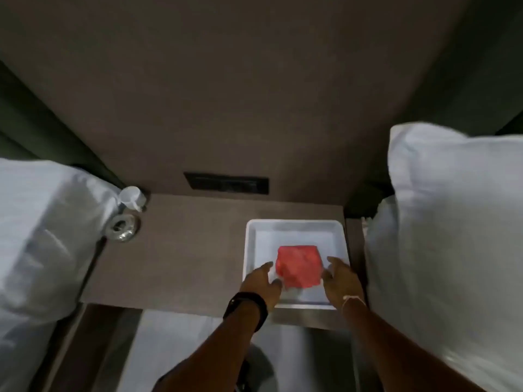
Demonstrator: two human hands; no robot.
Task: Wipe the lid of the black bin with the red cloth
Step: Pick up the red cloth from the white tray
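A folded red cloth (299,265) lies in a white square tray (294,226) on the right side of a brown bedside table (186,250). My left hand (261,282), with a black watch on the wrist, reaches into the tray and its fingertips touch the cloth's left edge. My right hand (341,281), with a pale string on the wrist, sits at the cloth's right edge with fingers spread. Neither hand has closed on the cloth. No black bin with a lid can be made out.
White pillows flank the table, one at the left (42,236) and one at the right (452,236). A clear glass ashtray (123,227) and a small white cup (131,195) stand at the table's back left. A dark socket panel (226,183) is on the wall behind.
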